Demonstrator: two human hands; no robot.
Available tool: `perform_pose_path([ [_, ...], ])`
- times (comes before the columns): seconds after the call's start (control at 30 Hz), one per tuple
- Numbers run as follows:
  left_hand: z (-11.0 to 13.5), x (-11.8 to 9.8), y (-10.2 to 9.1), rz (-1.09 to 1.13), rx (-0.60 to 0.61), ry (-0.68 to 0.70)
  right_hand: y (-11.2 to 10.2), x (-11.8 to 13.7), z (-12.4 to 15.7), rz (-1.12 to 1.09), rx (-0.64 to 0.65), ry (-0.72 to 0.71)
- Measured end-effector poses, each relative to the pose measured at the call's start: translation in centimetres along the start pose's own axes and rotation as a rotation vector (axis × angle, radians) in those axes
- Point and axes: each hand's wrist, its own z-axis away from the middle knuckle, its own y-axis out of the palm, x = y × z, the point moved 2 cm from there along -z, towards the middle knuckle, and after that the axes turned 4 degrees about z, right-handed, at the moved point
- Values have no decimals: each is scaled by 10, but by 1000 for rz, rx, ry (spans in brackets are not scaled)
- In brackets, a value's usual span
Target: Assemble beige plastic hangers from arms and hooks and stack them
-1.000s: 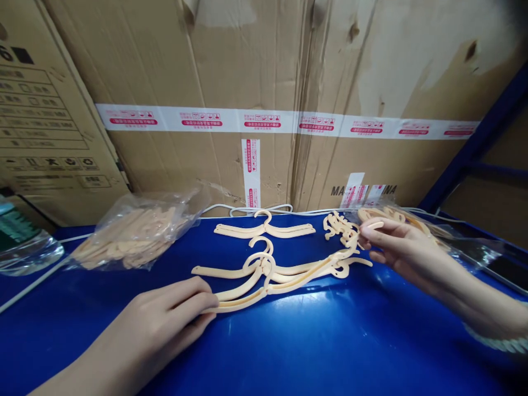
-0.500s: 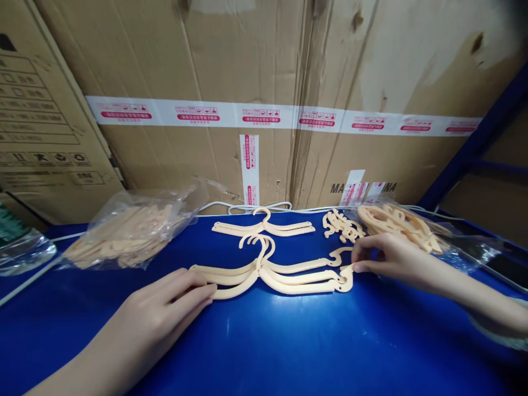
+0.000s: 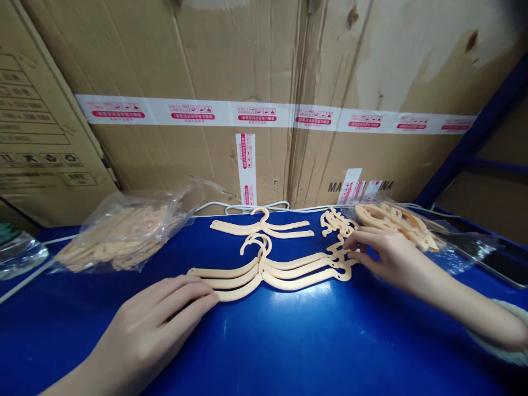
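Observation:
Three cream plastic clothes hangers lie overlapped on a blue table, hooks pointing away from me. My left hand grips the left arm end of the nearest one between thumb and fingers. Small curved pieces sit at the right arm ends. Beside them, my right hand pinches one such curved piece; its fingers partly cover it. Behind lie more folded hanger arms with a hook. A small heap of curved pieces rests just beyond my right hand.
Clear plastic bags of cream parts lie at the left and right. A phone is at the far right, a bottle at the left. Large cardboard boxes stand behind, with a white cable along their base.
My right hand has moved slightly left and away from me, from the nearest hanger's end to those behind. The near hangers' right arms have shifted a little. My left hand keeps its grip.

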Motion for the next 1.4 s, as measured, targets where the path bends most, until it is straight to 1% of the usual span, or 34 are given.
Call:
perform_pose_path([
  [0.1,1,-1,-1,24,18,-31,1,17,4,-60,18,-73],
  [0.27,-2,-3,-2,23,32,39,4,47,11,-111,39,-220],
  [0.33,-3,-4,-2,39,25,7,5,60,14,-100,64,-307],
  [0.43,-3,-7,-1,68,1,-40,7,77,20,-95,161,-447],
  [0.53,-3,-7,-2,57,4,-23,7,88,24,-104,246,-526],
  [0.67,-5,-3,-4,23,35,65,7,92,25,-77,250,-566],
  [0.73,-6,-1,-4,14,36,83,7,92,25,-64,253,-576],
  [0.9,-7,-1,-3,13,38,88,8,92,24,-29,241,-598],
  [1.07,-8,-2,-3,25,43,65,8,93,24,-30,213,-609],
  [1.23,-6,-5,-5,20,50,113,7,93,24,-13,176,-639],
  [1.4,-2,-13,-6,44,-24,45,6,95,25,29,114,-658],
])
